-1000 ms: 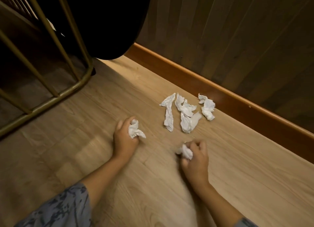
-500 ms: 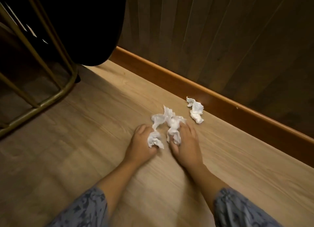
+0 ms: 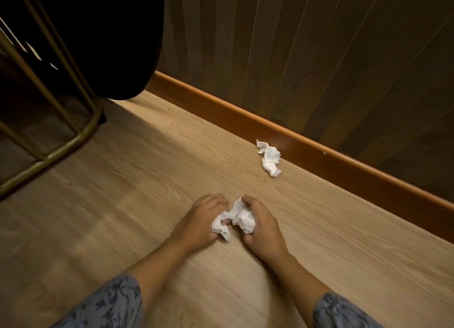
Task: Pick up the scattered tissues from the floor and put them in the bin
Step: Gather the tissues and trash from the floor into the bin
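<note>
Both my hands are low on the wooden floor (image 3: 137, 180), side by side. My left hand (image 3: 196, 223) grips a crumpled white tissue (image 3: 220, 227). My right hand (image 3: 261, 227) grips a bunched wad of white tissues (image 3: 242, 216), and the two bundles touch between my hands. One more crumpled tissue (image 3: 269, 160) lies loose on the floor farther off to the right, close to the skirting board. A black bin (image 3: 118, 38) stands at the back left against the wall; its opening is out of view.
A brown skirting board (image 3: 245, 117) runs diagonally below a dark panelled wall (image 3: 307, 45). A brass-coloured metal frame (image 3: 73, 138) stands on the floor at the left, just in front of the black bin.
Both hands reached to the cluster of tissues, gathered it and drew the bundles back toward me. Only one tissue is left lying by the skirting board.
</note>
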A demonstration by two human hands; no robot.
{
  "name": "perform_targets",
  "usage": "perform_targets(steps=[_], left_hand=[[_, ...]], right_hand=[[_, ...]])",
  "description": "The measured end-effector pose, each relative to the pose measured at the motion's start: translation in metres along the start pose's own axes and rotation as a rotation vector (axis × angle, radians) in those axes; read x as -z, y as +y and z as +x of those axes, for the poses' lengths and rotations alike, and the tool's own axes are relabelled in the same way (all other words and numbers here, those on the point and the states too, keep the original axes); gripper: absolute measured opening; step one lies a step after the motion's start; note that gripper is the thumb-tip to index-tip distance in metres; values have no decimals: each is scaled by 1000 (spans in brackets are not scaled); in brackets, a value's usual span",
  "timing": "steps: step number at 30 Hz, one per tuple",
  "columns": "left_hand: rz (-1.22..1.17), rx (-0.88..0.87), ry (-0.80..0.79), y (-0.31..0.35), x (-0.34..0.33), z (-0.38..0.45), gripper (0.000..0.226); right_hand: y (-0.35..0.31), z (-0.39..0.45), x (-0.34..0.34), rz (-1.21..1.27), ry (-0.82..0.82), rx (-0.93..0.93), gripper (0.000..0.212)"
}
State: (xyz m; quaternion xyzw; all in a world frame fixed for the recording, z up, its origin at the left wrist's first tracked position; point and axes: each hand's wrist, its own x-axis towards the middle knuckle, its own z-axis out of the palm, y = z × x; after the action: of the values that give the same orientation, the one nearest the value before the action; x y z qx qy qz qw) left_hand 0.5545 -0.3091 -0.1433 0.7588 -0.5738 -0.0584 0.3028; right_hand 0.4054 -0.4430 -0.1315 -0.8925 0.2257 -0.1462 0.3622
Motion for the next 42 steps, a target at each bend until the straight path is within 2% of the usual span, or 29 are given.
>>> perform_targets(steps=[3,6,8,12,14,16,17,19,20,25,29,31,34,37,39,42], left_hand=[[-12,123,162,4,3,-5,17],[-27,200,244,3,5,-5,22],[-29,208,253,1,4,-2,24],[-20,184,221,-1,2,4,21],[-25,180,209,1,3,5,19],[-62,184,191,1,2,4,33],[-66,185,175,-1,1,3,46],[-34,192,153,-4,-1,2,65],[-15,198,158,-4,-1,2,67],[55,254,172,5,1,1,44],[-11,371,173,22,-4,-16,39],[-49,399,159,42,-6,-31,35],[-103,354,71,74,-3,-48,45],[-124,559,-120,104,18,-43,68],[-190,632,-208,120,37,-35,84],[-304,648,-126,149,69,-23,86]], right_hand=[[2,-7,5,19,106,-53,56],[5,7,17,24,319,-150,52],[8,28,32,3,357,-182,54],[15,97,62,-167,287,-167,52],[17,124,70,-286,113,-196,54],[20,132,68,-378,-69,-190,56],[20,127,63,-386,-94,-173,53],[21,102,48,-372,-20,-137,48],[21,86,38,-370,27,-117,46],[8,-5,13,-316,99,-24,32],[-4,-72,18,-403,88,73,43],[-4,-96,24,-465,40,37,50],[-2,-117,42,-464,-71,-58,24],[-13,-130,73,-327,-101,-218,13],[-25,-128,95,-258,-49,-256,17],[-43,-110,126,-202,-16,-288,32]])
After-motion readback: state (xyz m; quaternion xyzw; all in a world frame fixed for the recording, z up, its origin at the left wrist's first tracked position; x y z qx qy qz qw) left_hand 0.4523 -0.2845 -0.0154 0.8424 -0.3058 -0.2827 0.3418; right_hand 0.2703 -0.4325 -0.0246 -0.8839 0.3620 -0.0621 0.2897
